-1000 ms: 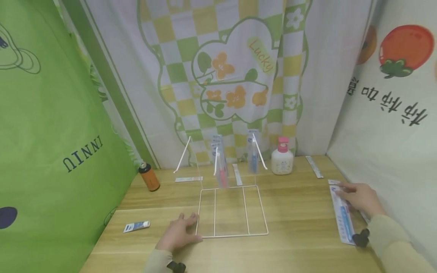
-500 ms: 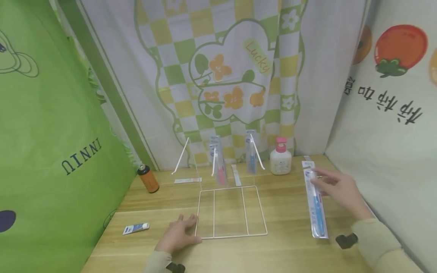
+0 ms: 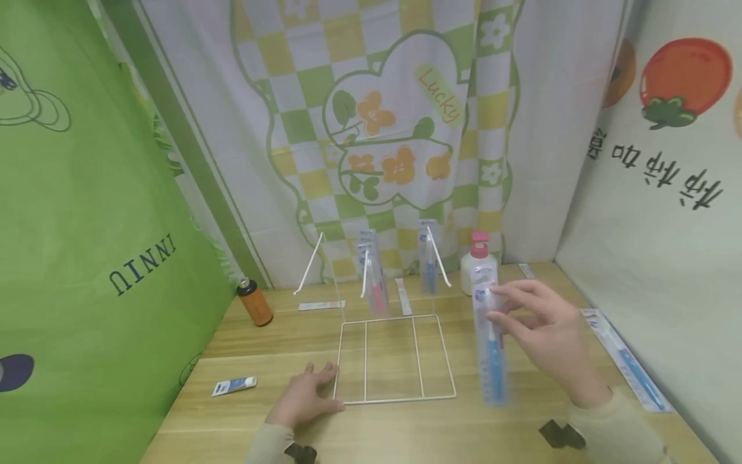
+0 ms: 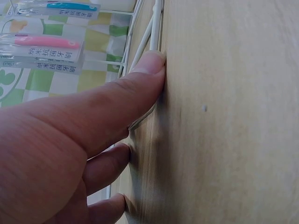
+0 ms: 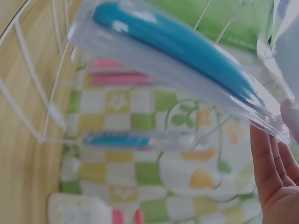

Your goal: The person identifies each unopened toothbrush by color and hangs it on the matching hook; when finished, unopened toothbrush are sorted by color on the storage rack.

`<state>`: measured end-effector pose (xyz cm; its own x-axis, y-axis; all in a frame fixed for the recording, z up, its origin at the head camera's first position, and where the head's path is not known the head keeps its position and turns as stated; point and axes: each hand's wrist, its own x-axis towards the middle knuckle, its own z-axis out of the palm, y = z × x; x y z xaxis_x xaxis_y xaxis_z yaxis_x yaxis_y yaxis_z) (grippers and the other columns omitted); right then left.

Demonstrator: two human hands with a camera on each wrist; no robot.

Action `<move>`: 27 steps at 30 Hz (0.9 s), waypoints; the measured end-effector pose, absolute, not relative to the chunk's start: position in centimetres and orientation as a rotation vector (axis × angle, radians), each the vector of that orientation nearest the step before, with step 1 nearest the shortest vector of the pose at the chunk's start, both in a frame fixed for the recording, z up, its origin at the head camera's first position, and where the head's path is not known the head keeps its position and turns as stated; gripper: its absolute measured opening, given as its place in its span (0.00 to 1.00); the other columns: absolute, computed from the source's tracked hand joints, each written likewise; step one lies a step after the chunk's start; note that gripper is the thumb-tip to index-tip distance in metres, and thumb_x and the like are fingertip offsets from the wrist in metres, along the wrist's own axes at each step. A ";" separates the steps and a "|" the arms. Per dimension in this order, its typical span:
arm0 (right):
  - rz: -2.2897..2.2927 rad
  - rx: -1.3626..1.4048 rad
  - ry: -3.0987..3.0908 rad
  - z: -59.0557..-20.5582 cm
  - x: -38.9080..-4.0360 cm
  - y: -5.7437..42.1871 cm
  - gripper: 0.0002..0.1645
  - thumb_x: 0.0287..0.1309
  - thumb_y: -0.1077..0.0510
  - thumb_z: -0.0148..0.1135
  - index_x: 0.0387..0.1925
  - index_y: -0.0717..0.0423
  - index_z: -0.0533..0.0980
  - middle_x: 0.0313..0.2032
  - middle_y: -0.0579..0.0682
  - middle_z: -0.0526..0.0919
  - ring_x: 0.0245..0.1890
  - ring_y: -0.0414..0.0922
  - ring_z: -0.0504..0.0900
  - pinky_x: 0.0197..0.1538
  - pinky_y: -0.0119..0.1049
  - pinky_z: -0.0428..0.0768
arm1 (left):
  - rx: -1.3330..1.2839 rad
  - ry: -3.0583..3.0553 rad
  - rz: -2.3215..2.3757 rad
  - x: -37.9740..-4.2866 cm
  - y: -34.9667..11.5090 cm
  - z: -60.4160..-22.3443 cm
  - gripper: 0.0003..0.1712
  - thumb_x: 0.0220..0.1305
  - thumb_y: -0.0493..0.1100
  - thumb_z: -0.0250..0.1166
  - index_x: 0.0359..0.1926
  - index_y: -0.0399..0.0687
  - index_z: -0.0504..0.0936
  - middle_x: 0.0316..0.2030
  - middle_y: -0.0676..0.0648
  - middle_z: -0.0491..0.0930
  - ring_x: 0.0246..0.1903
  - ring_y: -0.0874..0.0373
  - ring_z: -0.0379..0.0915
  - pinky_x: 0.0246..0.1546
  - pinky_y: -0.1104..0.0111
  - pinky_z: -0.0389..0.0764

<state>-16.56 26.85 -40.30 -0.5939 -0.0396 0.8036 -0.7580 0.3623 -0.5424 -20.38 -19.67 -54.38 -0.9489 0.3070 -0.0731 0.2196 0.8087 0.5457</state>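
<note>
My right hand [image 3: 539, 332] pinches the upper part of a packaged blue toothbrush [image 3: 494, 361], which hangs upright right of the white wire rack [image 3: 400, 401]. Seen from the right wrist, its blue handle [image 5: 177, 46] crosses the top, between me and the rack. My left hand [image 3: 304, 398] lies with spread fingers at the rack's front left corner. In the left wrist view its thumb [image 4: 149, 63] presses the base wire, while other fingertips rest on the wood. Packaged pink toothbrushes [image 3: 378, 290] hang on the rack's middle hook, and a packaged blue one [image 3: 430, 270] on the right hook.
Another packaged blue toothbrush [image 3: 632, 364] lies at the table's right edge. Behind the held pack stands a pump bottle [image 3: 467, 274] with a pink top. At left are an orange bottle [image 3: 255, 304] and a small tube [image 3: 234, 386]. Flat strips [image 3: 321, 305] lie near the curtain.
My right hand has lifted the packaged toothbrush off the right side and carried it left toward the rack. Another pack now shows at the right edge. The left hand has stayed put.
</note>
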 end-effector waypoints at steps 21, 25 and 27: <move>1.198 0.846 -1.681 -41.0 -17.7 22.1 0.22 0.47 0.67 0.81 0.47 0.68 0.88 0.45 0.62 0.87 0.40 0.37 0.86 0.31 0.26 0.88 | 0.412 2.840 0.810 -20.2 -19.5 -54.1 0.51 0.54 0.58 0.83 0.75 0.46 0.76 0.76 0.41 0.70 0.77 0.19 0.49 0.71 0.19 0.45; 1.182 0.826 -1.711 -41.3 -18.2 21.9 0.26 0.42 0.72 0.81 0.49 0.66 0.89 0.46 0.60 0.87 0.41 0.37 0.86 0.33 0.27 0.88 | 0.412 2.840 0.811 -20.2 -19.5 -54.1 0.51 0.55 0.58 0.83 0.76 0.46 0.76 0.77 0.41 0.70 0.77 0.19 0.48 0.70 0.19 0.45; 1.163 0.816 -1.731 -41.4 -18.5 21.7 0.27 0.42 0.72 0.81 0.49 0.65 0.89 0.46 0.59 0.88 0.41 0.37 0.86 0.33 0.27 0.88 | 0.412 2.839 0.814 -20.2 -19.6 -54.1 0.51 0.55 0.58 0.83 0.76 0.46 0.76 0.77 0.41 0.70 0.77 0.19 0.48 0.70 0.19 0.45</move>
<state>-18.46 21.71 -41.42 -0.4044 -0.0487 0.9133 -0.8639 0.3481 -0.3640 -20.18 -19.56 -54.06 -0.9495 0.3044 -0.0761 0.2178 0.8140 0.5384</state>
